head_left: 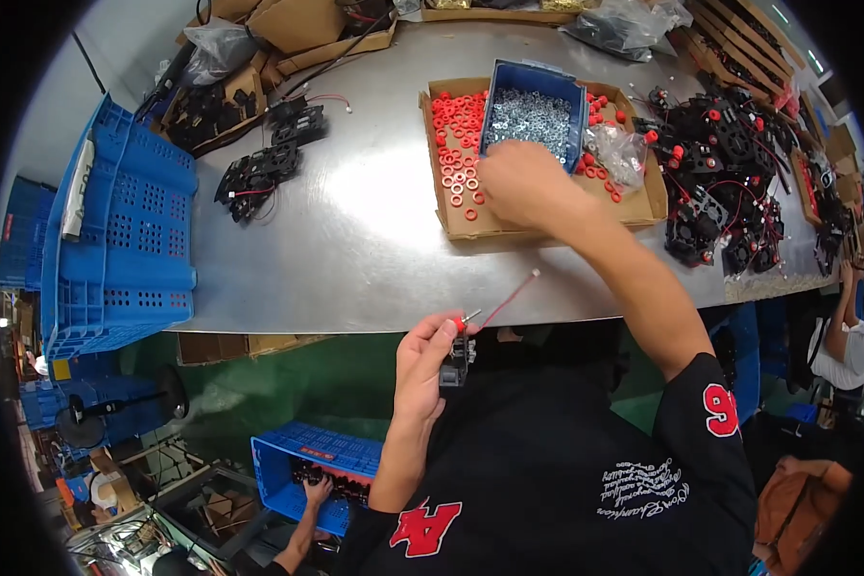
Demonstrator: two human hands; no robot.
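My left hand (426, 357) is closed around a small black part (455, 370) near the table's front edge. The part has a red ring (460, 326), a thin metal shaft and a wire with a white plug (536, 274). My right hand (520, 182) is at the near side of a blue bin (533, 72) of small shiny metal pieces, likely nuts. Its fingers curl downward and the tips are hidden, so what they hold cannot be made out. The bin stands in a shallow cardboard tray (547, 232) with many loose red rings (456, 125).
Black wired assemblies (730, 144) are heaped at the right, and several more (269, 158) lie at the left. A blue perforated crate (134, 230) stands at the left edge. A clear plastic bag (619, 154) sits in the tray. Another person's hand (318, 488) reaches into a blue crate (278, 470) below.
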